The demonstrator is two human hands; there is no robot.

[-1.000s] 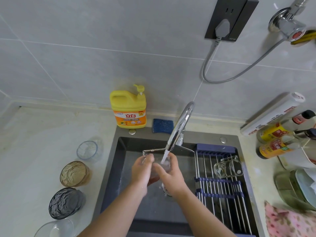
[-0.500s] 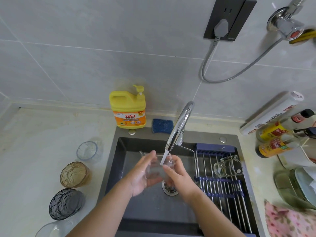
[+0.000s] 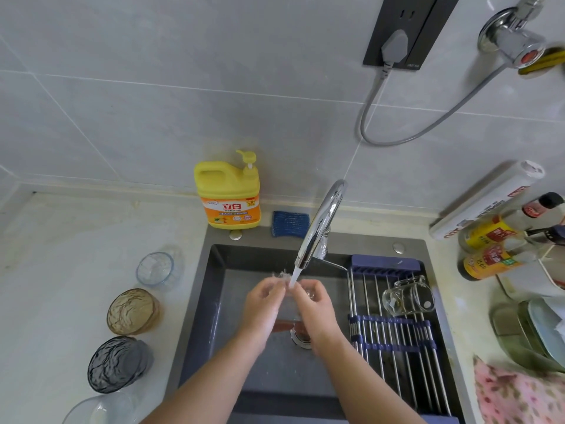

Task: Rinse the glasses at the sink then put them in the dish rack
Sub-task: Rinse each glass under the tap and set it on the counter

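Note:
Over the dark sink (image 3: 220, 301), my left hand (image 3: 263, 307) and my right hand (image 3: 315, 307) both grip a clear glass (image 3: 289, 304) held under the running stream of the chrome tap (image 3: 321, 224). Water splashes at its rim. The glass is mostly hidden between my fingers. A clear glass mug (image 3: 408, 296) lies on its side on the metal dish rack (image 3: 394, 335) across the sink's right half. On the counter at the left stand a clear glass (image 3: 156, 267), an amber glass (image 3: 133, 312), a smoky grey glass (image 3: 117, 364) and another clear glass (image 3: 97, 411).
A yellow detergent bottle (image 3: 227, 194) and a blue sponge (image 3: 290, 224) sit behind the sink. Sauce bottles (image 3: 495, 261) and a white roll (image 3: 486, 200) lie at the right, with stacked dishes (image 3: 538, 328) and a pink cloth (image 3: 516, 396) below them.
My hands have closed in around the glass and lifted it nearer the spout. Water now splashes off its rim.

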